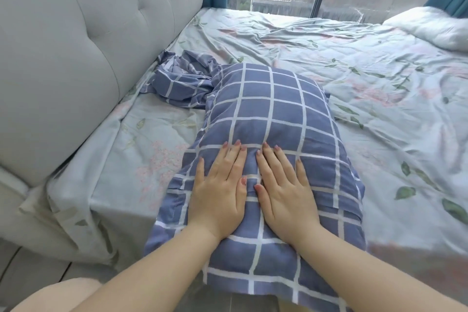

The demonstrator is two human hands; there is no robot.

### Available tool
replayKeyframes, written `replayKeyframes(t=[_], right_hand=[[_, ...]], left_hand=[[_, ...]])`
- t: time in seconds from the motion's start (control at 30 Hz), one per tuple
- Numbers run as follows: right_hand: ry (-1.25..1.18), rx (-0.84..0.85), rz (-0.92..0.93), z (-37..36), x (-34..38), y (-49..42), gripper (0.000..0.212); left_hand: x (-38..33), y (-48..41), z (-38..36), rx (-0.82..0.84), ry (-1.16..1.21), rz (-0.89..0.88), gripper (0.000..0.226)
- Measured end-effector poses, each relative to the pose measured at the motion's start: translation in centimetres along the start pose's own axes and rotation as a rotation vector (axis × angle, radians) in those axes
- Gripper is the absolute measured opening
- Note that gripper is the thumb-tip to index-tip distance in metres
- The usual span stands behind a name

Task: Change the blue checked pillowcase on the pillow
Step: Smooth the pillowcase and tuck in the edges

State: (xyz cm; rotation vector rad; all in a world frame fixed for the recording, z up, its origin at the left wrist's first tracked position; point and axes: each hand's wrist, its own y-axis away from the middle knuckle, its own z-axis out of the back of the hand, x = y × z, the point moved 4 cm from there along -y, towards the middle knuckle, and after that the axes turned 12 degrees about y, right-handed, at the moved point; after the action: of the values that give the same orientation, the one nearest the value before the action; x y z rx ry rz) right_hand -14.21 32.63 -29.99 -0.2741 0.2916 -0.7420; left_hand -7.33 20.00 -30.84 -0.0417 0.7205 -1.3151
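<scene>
A pillow in a blue checked pillowcase lies lengthwise on the bed, its near end hanging over the mattress edge. My left hand and my right hand rest flat on its middle, side by side, fingers straight and pointing away from me. A second blue checked pillowcase lies crumpled and empty on the sheet, touching the pillow's far left corner, close to the headboard.
The grey tufted headboard runs along the left. A wrinkled floral sheet covers the mattress. A white pillow lies at the far right by the window. The floor shows at the bottom left.
</scene>
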Motion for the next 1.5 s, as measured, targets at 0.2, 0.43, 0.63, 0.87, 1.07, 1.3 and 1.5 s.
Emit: replayKeyframes(t=[0.2,0.43,0.63,0.87,1.07,1.3,1.5], right_hand=[[-0.032,0.041,0.027,-0.5,0.4,1.7,0.067],[-0.097,-0.143,0.048,-2.6,-1.6,-5.1,0.064],[-0.062,-0.250,0.068,-3.9,-3.2,-8.6,0.061],[-0.011,-0.221,0.046,-1.6,-1.9,-4.4,0.060],[0.001,-0.118,0.008,-0.4,-0.2,0.0,0.066],[-0.034,-0.212,0.003,-2.1,-1.1,-3.5,0.063],[-0.010,-0.349,0.059,-4.8,-3.3,-9.9,0.054]], left_hand=[[0.3,1.8,-0.5,0.051,-0.020,0.016,0.058],[1.6,-5.1,-1.7,-0.056,-0.029,0.022,0.061],[2.0,-9.1,-2.9,-0.124,-0.045,-0.030,0.060],[0.7,-4.5,-1.3,-0.059,-0.039,-0.019,0.059],[0.8,0.7,-0.3,0.040,0.023,0.023,0.059],[1.9,-2.5,-1.3,0.004,-0.001,0.019,0.061],[3.2,-8.8,-3.2,-0.094,-0.032,0.026,0.062]])
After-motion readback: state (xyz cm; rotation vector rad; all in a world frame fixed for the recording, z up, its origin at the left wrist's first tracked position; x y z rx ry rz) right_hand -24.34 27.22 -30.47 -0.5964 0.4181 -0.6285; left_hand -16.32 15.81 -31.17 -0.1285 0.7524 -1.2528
